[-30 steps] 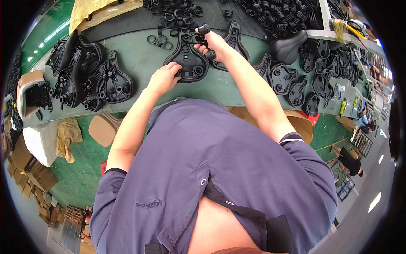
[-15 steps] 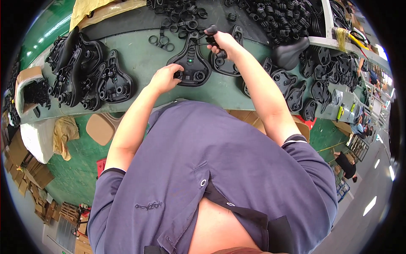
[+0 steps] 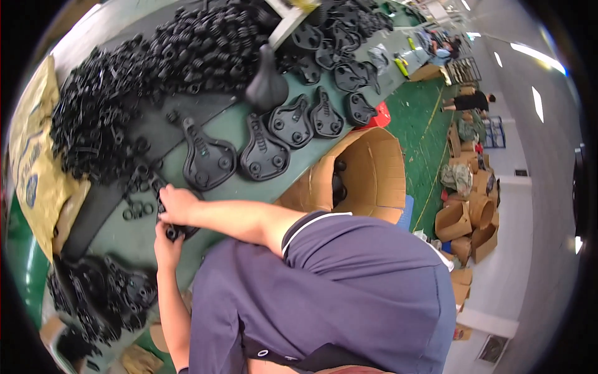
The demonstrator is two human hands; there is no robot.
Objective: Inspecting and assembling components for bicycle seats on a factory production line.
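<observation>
A black bicycle saddle lies underside up on the green table, largely covered by my hands. My left hand is closed at its wide rear end, fingers beside a round black piece. Close above it, my right hand reaches over the saddle's middle with curled fingers; whatever they grip is hidden. Two more upturned saddles, a nearer one and another, rest to the right. Loose black rings lie just left of my hands.
A large heap of black springs and rings covers the far table. Stacked saddles stand at lower left, beyond a yellow sack. An open cardboard box stands by the table's right edge. One padded saddle sits upright.
The view has swung to the right, tilting the table. My right hand, earlier holding a dark object beside the saddle's nose, is now over the saddle, close to my left hand.
</observation>
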